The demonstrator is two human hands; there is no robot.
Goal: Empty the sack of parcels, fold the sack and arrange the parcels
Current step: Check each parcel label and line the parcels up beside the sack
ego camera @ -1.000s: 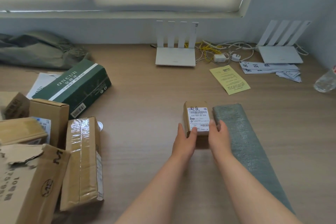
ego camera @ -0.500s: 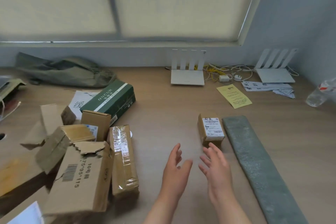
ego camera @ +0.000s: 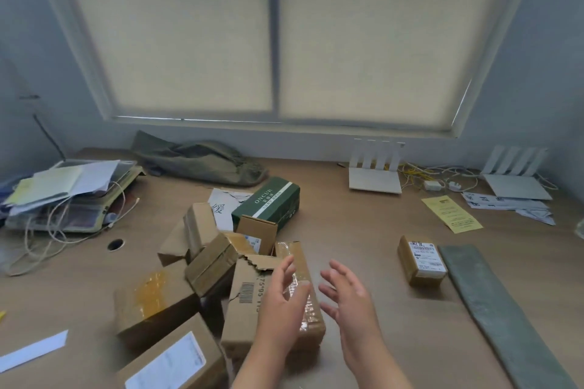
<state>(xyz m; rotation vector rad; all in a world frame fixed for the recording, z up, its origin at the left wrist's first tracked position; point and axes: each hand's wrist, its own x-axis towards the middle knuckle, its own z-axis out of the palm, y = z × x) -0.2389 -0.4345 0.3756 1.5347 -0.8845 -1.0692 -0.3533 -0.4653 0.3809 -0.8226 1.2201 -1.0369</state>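
Both my hands are spread and hold nothing: left hand [ego camera: 281, 303] over the taped parcel [ego camera: 300, 290], right hand [ego camera: 350, 300] just beside it. Parcel pile [ego camera: 202, 278] at 9 o'clock. Labelled parcel [ego camera: 422, 260] touches the folded sack [ego camera: 499, 309] at 3 o'clock on the table [ego camera: 363, 230].

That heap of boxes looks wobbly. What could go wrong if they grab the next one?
The tilted boxes lean on each other, so pulling the taped box under the left hand may topple them. The torn box might rip further. Both hands are empty; the right hand hovers nearby.
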